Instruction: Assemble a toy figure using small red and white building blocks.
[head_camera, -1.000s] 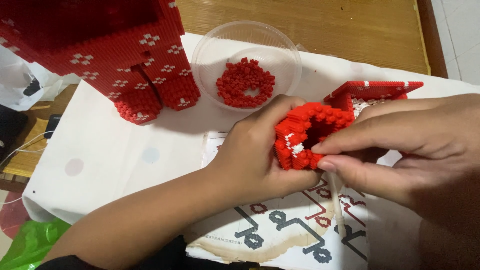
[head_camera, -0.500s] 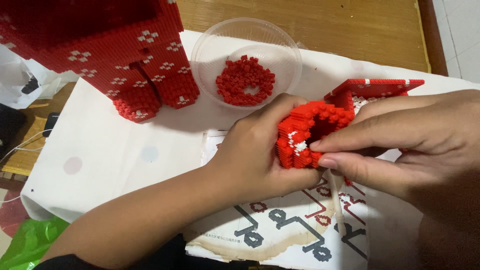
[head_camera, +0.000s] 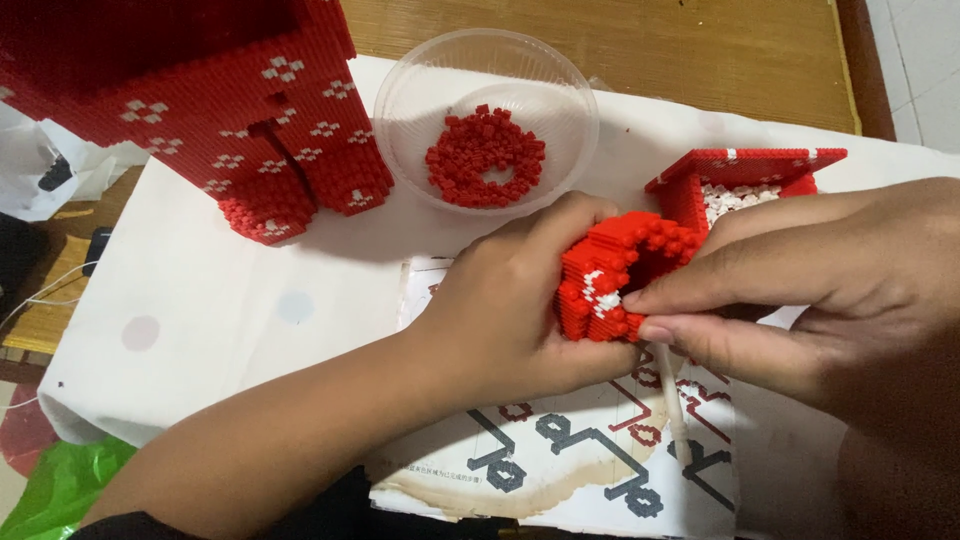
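Small red brick piece (head_camera: 615, 275) held mid-table, over instruction sheet (head_camera: 560, 460). L hand (head_camera: 510, 300) cupped round its left side; R hand (head_camera: 800, 290) pinching narrow at its right face, thumb & forefinger closed on it. Both touching; long axis roughly upright

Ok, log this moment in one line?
left hand: grips red brick piece | right hand: pinches its front | bowl of red bricks: behind

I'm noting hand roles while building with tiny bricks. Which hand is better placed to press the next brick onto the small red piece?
Probably the right hand: its fingertips pinch at the small red brick piece, while the left hand cups and steadies it.
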